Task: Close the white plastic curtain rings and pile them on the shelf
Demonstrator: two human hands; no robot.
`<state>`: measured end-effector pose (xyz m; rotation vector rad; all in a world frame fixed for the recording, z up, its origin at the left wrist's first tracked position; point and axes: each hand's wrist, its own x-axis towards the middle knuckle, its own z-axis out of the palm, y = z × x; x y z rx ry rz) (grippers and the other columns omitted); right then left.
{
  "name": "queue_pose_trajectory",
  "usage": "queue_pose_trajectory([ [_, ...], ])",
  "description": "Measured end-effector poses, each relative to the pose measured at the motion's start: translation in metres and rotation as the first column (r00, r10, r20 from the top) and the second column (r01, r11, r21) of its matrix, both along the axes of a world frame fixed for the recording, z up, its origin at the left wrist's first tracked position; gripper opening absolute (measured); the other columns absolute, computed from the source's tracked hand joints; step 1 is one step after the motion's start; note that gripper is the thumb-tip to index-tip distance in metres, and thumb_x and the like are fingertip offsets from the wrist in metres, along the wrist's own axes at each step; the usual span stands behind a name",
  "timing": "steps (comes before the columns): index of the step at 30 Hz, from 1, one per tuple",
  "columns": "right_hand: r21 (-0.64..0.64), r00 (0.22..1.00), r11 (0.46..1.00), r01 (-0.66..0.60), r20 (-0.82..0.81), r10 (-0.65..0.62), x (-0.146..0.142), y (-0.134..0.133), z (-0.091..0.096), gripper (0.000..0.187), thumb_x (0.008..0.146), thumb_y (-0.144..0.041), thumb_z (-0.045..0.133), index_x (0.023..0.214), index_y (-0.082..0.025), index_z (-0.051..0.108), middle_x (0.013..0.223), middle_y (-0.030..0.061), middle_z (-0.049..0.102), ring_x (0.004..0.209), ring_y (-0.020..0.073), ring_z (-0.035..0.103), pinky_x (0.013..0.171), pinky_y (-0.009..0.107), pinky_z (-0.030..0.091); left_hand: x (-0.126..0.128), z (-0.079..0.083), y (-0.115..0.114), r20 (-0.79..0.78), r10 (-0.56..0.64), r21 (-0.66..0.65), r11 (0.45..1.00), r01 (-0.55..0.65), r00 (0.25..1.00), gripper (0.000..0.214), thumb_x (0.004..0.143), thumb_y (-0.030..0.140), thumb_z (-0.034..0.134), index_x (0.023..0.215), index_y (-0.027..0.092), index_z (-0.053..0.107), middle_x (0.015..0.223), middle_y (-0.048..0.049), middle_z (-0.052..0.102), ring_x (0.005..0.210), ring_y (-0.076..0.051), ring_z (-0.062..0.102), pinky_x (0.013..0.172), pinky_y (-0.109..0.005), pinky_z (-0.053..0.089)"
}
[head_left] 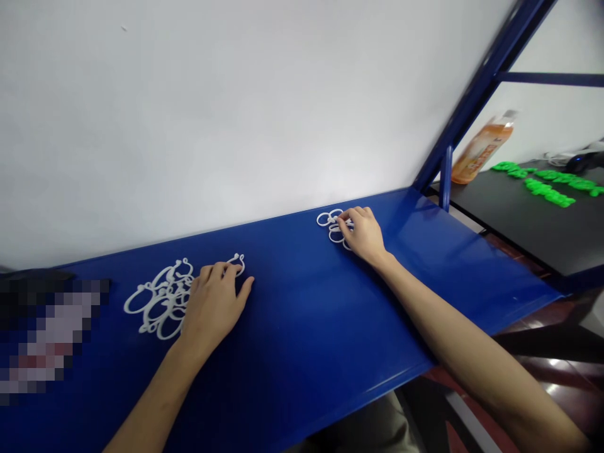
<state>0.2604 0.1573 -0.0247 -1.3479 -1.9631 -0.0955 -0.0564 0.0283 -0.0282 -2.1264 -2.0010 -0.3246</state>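
Note:
My left hand (214,301) lies on the blue shelf (302,314), fingers together, its fingertips pressing on a small white plastic ring (237,261). Just left of it is a pile of several larger white rings (158,299). My right hand (362,233) reaches to the back of the shelf, its fingers curled and pinching at a small cluster of white rings (330,225) near the wall.
A white wall rises behind the shelf. A blue metal frame post (476,94) stands at the right. Beyond it a dark table (519,220) carries an orange drink bottle (481,148), green plastic pieces (547,182) and a dark mouse (582,162). A blurred patch covers the shelf's left end.

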Motion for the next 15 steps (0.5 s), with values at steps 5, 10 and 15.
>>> queue_pose_trajectory([
  [5, -0.066, 0.984, 0.994, -0.081, 0.151, 0.091, -0.002, 0.012, 0.006, 0.018, 0.095, -0.027, 0.055, 0.094, -0.017, 0.07, 0.091, 0.0114, 0.068, 0.089, 0.0275, 0.053, 0.082, 0.042, 0.045, 0.001, 0.001, 0.0, 0.005, 0.005, -0.016, 1.0, -0.005, 1.0, 0.045, 0.097, 0.045, 0.044, 0.117, 0.011, 0.066, 0.114, -0.0152, 0.066, 0.111, -0.036, 0.054, 0.096, -0.049, 0.045],
  [10, -0.159, 0.894, 0.962, -0.222, 0.362, 0.265, -0.002, 0.045, 0.022, 0.021, 0.089, -0.019, 0.056, 0.098, -0.02, 0.074, 0.099, 0.0114, 0.069, 0.096, 0.0295, 0.053, 0.089, 0.047, 0.045, 0.001, 0.0, -0.001, 0.028, -0.005, -0.01, 1.0, 0.005, 1.0, 0.044, 0.097, 0.045, 0.043, 0.117, 0.012, 0.066, 0.115, -0.0154, 0.065, 0.111, -0.035, 0.054, 0.095, -0.05, 0.046],
  [15, -0.255, 0.789, 0.897, -0.362, 0.428, 0.441, -0.006, 0.078, 0.029, 0.036, 0.084, -0.007, 0.051, 0.106, -0.022, 0.076, 0.11, 0.0082, 0.072, 0.104, 0.0284, 0.055, 0.095, 0.047, 0.043, -0.001, -0.001, 0.0, 0.038, -0.014, 0.007, 1.0, 0.013, 0.999, 0.043, 0.097, 0.045, 0.043, 0.116, 0.013, 0.066, 0.114, -0.0154, 0.066, 0.11, -0.035, 0.054, 0.095, -0.05, 0.046],
])
